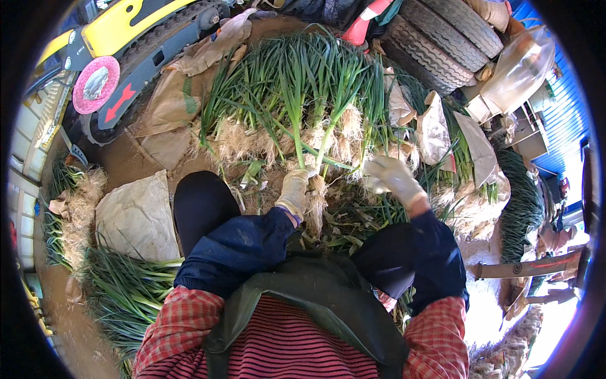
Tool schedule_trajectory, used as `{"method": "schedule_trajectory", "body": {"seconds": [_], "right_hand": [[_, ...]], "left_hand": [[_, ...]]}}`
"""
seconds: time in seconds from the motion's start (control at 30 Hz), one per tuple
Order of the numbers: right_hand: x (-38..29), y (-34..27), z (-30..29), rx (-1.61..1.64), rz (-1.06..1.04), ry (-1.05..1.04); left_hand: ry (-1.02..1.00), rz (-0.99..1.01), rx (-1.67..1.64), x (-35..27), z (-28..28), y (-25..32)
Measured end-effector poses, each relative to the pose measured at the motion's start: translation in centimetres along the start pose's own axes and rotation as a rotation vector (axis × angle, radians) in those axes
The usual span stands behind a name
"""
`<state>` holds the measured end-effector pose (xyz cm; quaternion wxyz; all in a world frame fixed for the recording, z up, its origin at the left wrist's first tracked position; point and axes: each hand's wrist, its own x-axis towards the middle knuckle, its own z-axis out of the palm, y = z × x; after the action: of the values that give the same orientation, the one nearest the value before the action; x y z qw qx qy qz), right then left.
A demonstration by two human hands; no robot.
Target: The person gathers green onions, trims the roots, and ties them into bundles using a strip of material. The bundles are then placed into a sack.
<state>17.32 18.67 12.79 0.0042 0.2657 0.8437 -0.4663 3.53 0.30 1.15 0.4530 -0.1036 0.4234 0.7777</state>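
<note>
My left hand (292, 192), in a pale work glove, is shut around the lower stems of a few long green onions (297, 137). Their leaves fan out away from me, and pale stringy roots (316, 208) hang from the fist towards my lap. To the right, my right hand (393, 179), also gloved, is raised over the trimmings and apart from the left. Motion blurs its fingers, so whether they hold anything does not show. Just beyond both hands lies a broad heap of green onions (265, 90), roots towards me.
Stripped leaves (350, 222) litter the ground between my knees. More green onions (132, 284) lie at my left beside a pale sack (139, 215). Stacked tyres (435, 42), a traffic cone (362, 26) and a yellow tracked machine (118, 23) stand at the back. Paper bags (435, 132) cover bundles at right.
</note>
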Motion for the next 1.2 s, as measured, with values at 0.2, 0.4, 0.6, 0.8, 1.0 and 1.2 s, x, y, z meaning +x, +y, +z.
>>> {"method": "schedule_trajectory", "body": {"seconds": [0.2,0.4,0.6,0.8,1.0,1.2], "right_hand": [[7.7,-0.8,8.5,0.391,0.251,-0.163],[9.6,1.7,11.8,0.862,0.075,-0.067],[7.8,1.3,12.8,1.056,-0.001,-0.023],[7.3,-0.3,11.5,1.323,0.042,0.041],[6.0,-1.3,7.8,1.468,-0.104,-0.006],[5.9,-1.0,8.6,1.438,-0.020,0.061]], "left_hand": [[-0.034,0.059,0.055,-1.2,-0.4,0.5],[-0.023,0.087,0.075,-0.2,0.0,-0.1],[0.052,0.161,-0.067,-0.8,0.3,0.6],[0.110,0.168,0.002,0.5,-0.2,1.4],[0.052,0.360,0.301,3.4,-2.8,1.2],[-0.065,0.413,0.401,2.4,-1.2,2.7]]}}
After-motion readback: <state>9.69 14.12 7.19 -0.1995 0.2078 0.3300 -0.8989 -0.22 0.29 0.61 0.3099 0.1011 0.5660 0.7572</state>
